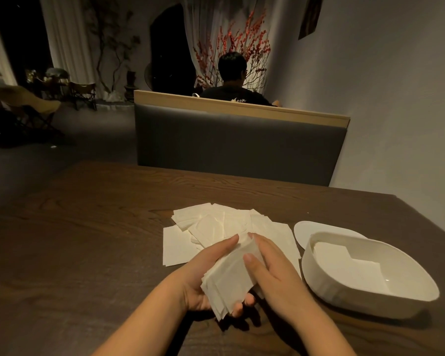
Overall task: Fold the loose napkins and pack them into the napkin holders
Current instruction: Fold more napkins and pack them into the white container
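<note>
- Head view: our left hand cups a stack of folded napkins from below, fingers curled round its near edge.
- Our right hand clasps the stack's right side, thumb on top.
- We should square the edges before moving.
- Loose napkins lie just beyond both hands.
- The white napkin holder, partly filled, stands right of the stack.

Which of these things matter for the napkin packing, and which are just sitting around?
Part of the job:
stack of napkins held in both hands
loose napkins on the table
white holder
lid

Just there:
bench
red branches
folding chairs
</note>
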Tool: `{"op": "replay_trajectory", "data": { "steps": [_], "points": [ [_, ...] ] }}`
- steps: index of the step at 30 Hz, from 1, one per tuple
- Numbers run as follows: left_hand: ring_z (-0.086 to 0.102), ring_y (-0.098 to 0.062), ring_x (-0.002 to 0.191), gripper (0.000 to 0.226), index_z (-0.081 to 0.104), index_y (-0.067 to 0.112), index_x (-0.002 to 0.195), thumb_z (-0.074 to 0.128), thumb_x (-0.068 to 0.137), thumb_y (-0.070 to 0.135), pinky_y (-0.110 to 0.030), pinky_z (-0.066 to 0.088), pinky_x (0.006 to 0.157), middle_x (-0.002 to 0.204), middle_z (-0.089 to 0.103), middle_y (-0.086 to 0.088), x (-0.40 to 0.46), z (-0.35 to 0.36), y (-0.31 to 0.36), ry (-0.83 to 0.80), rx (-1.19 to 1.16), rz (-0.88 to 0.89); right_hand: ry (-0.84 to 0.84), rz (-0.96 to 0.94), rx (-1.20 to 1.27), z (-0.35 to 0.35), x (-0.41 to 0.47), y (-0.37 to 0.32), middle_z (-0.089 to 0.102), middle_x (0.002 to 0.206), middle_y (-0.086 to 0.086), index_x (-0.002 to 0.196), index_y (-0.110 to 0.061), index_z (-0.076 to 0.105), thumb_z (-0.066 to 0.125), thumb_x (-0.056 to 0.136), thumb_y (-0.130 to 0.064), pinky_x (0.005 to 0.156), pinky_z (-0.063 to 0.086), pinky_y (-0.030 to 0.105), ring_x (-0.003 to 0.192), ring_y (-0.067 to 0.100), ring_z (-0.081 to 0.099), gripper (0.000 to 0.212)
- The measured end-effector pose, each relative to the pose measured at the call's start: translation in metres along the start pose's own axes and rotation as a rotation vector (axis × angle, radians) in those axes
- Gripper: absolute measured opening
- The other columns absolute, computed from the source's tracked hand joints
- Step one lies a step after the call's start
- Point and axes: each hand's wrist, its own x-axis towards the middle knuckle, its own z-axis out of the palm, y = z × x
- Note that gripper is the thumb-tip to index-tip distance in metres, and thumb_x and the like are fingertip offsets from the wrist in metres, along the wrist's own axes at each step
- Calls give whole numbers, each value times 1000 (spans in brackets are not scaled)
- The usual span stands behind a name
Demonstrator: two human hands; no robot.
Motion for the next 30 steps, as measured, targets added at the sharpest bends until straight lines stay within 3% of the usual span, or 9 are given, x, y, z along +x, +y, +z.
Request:
{"op": "replay_trajectory", "data": {
  "steps": [3,8,10,14,18,21,24,26,30],
  "points": [
    [61,-25,76,53,83,10,85,59,76,57,-31,51,68,85,69,-15,-3,2,0,-10,38,8,164,29,58,-3,0,-1,61,114,-20,107,-40,58,61,95,-35,94,54,35,109,3,58,14],
    [68,-31,76,63,77,8,112,66,79,61,-37,60,64,102,65,-21,-2,-1,-2,-72,57,6,349,7,68,-3,-7,-4,67,95,-18,86,-35,66,74,85,-24,77,44,12,95,-7,57,14],
    [69,-33,77,64,74,9,119,65,82,60,-39,61,63,104,66,-23,1,-4,-2,-70,40,16,384,-24,61,-5,-8,-4,67,85,-17,80,-32,67,76,83,-21,71,43,11,90,-5,57,15],
    [70,-34,86,66,75,10,117,66,77,61,-42,62,72,113,68,-22,0,-4,-1,-91,35,28,294,-19,215,-16,-7,-5,67,79,-7,83,-21,67,72,87,-16,65,53,18,73,8,62,8],
    [70,-37,79,66,70,4,121,75,77,51,-41,61,63,107,66,-25,3,-7,0,-38,-44,19,187,39,530,-25,-6,-10,72,86,9,84,-16,69,74,81,-16,75,58,37,84,25,70,6],
    [72,-31,76,51,80,5,98,66,76,49,-35,61,67,93,71,-19,3,-4,2,-5,-67,46,92,78,653,-23,-5,-11,73,91,15,85,-16,69,75,68,-25,83,56,47,92,35,70,20],
    [71,-31,73,56,76,8,105,59,79,55,-35,60,63,90,70,-18,4,-4,2,2,-29,39,76,54,575,-15,-5,-13,72,89,16,77,-26,70,75,77,-21,78,56,44,91,37,69,7],
    [70,-33,76,63,74,7,111,61,78,59,-37,60,64,94,69,-20,4,-5,1,-21,-9,8,106,40,467,-8,-5,-10,70,84,13,74,-29,68,74,85,-13,72,54,38,85,32,68,20],
    [69,-33,72,57,80,5,96,73,72,56,-37,60,60,92,67,-22,3,-6,1,-86,-10,-3,207,5,233,0,-5,-8,67,77,-2,75,-25,64,73,87,-16,68,54,38,77,20,63,18]
  ]
}}
